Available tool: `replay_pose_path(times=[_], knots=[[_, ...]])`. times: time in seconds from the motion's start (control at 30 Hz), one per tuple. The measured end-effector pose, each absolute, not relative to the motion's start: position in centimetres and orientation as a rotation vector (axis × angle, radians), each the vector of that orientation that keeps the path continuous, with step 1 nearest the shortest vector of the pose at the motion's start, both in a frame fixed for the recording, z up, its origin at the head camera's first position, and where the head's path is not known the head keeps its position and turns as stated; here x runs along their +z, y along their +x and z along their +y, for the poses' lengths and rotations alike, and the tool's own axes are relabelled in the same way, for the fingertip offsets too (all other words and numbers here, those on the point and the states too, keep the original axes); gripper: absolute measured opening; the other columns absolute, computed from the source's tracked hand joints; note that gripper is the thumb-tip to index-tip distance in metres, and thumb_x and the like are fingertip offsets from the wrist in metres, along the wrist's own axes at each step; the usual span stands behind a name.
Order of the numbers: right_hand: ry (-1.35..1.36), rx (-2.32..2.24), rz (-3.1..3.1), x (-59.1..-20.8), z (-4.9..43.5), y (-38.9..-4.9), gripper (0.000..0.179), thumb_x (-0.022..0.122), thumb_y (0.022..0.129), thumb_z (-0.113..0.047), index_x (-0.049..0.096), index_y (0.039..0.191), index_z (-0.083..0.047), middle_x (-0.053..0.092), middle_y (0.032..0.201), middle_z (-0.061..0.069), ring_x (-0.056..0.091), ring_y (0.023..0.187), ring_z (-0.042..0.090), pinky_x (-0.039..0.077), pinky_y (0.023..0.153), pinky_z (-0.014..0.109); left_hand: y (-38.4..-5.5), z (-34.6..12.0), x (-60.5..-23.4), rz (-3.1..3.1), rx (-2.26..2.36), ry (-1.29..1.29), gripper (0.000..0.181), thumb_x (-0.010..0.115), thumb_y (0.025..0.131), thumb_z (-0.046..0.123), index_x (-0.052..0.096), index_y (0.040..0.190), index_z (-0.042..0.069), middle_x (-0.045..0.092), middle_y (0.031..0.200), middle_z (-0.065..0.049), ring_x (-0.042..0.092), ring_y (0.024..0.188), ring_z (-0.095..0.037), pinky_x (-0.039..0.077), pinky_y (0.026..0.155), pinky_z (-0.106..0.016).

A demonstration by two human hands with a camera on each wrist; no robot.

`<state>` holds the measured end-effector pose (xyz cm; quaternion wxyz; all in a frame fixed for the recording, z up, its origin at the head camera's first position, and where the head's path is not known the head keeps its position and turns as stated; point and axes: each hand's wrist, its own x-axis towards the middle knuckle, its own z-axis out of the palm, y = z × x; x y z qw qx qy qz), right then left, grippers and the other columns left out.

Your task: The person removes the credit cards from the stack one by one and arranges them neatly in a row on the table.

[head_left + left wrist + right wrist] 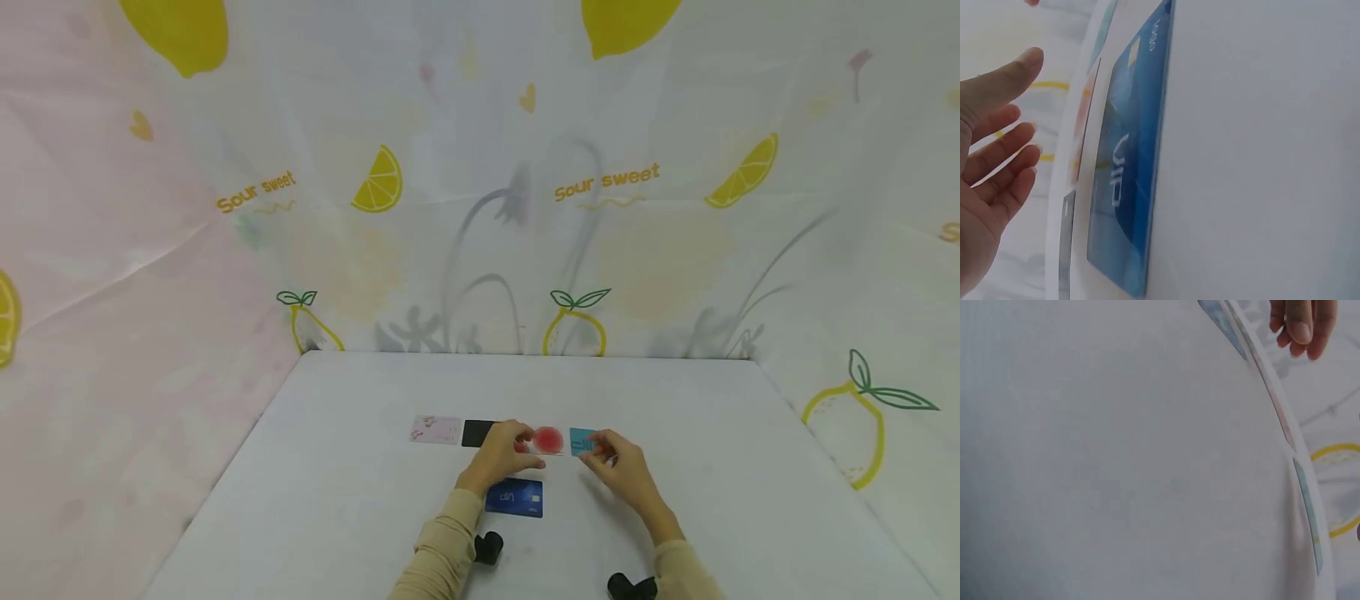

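Note:
My left hand (501, 454) hovers above the row of cards with thumb and fingers apart, nothing between them. It partly covers a black card (476, 432) and a pale card with a red circle (548, 440). Below it, nearer me, lies a dark blue VIP card (1129, 156) with a chip. At the row's right end my right hand (621, 473) is over a teal card (581, 442), its loosely bent fingers overlapping that card's right side in the head view. The teal card (1309, 515) lies flat on the table in the right wrist view.
A pale pink patterned card (436, 429) lies at the row's left end. All the cards rest on a white table (360, 500). Behind it hangs a lemon-print cloth (465, 125). Black devices (489, 547) sit by both wrists.

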<state>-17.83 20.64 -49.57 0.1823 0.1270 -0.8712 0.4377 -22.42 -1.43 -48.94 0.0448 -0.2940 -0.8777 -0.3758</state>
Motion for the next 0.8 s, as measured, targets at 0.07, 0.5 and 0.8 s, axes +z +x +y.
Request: replay_pose_path(times=[0.07,0.5,0.8], knots=[[0.355,1.249,-2.495,-49.5,20.1,-17.6,0.023,0.074,0.075,-0.001,0.063,0.095,0.005,0.059,0.075,-0.002,0.049,0.065,0.003,0.045,0.058,0.022,-21.9,-2.0,-48.9,-2.719,-1.119,-0.877,0.041,0.083,0.069,0.022,0.069,0.101,-0.001,0.067,0.092,-0.010,0.061,0.083,-0.021,0.051,0.076,-0.026],[0.582,1.239,-2.709,-50.2,16.4,-16.3,0.033,0.076,0.077,-0.011,0.063,0.104,0.001,0.062,0.091,0.007,0.056,0.075,0.016,0.051,0.070,0.024,-19.8,-5.9,-49.2,-2.870,-0.991,-0.791,0.051,0.089,0.060,0.027,0.070,0.100,0.001,0.064,0.096,-0.007,0.054,0.095,-0.024,0.046,0.088,-0.038],[0.653,1.130,-2.826,-50.5,14.8,-16.0,0.046,0.081,0.072,-0.023,0.064,0.109,0.000,0.056,0.095,0.004,0.050,0.081,0.016,0.047,0.073,0.028,-19.0,-7.0,-50.2,-2.897,-0.977,-0.712,0.060,0.090,0.056,0.026,0.068,0.106,0.000,0.056,0.101,-0.010,0.051,0.098,-0.028,0.044,0.089,-0.045]])
